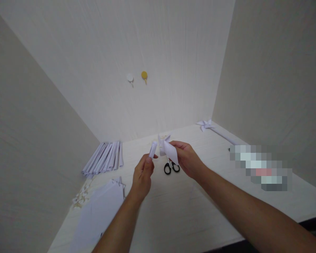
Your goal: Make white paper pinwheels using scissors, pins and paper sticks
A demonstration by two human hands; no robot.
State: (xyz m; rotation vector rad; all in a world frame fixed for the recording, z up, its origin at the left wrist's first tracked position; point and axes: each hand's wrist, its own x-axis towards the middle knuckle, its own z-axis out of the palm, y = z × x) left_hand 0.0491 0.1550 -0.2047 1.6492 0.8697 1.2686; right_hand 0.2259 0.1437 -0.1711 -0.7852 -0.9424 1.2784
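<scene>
Between the thumb and fingers of my left hand is a rolled paper tube, its far end pointing up and away. My right hand pinches a white paper pinwheel with curled blades, just right of the tube. A small gap shows between tube and pinwheel. Below the pinwheel, black-handled scissors lie on the white table, their blades partly hidden behind the paper.
Several rolled paper tubes lie side by side at the left. Nearer are a stack of paper sheets and small scattered pieces. A pinwheel on a paper stick rests back right, beside a pixelated area. Two hooks hang on the wall.
</scene>
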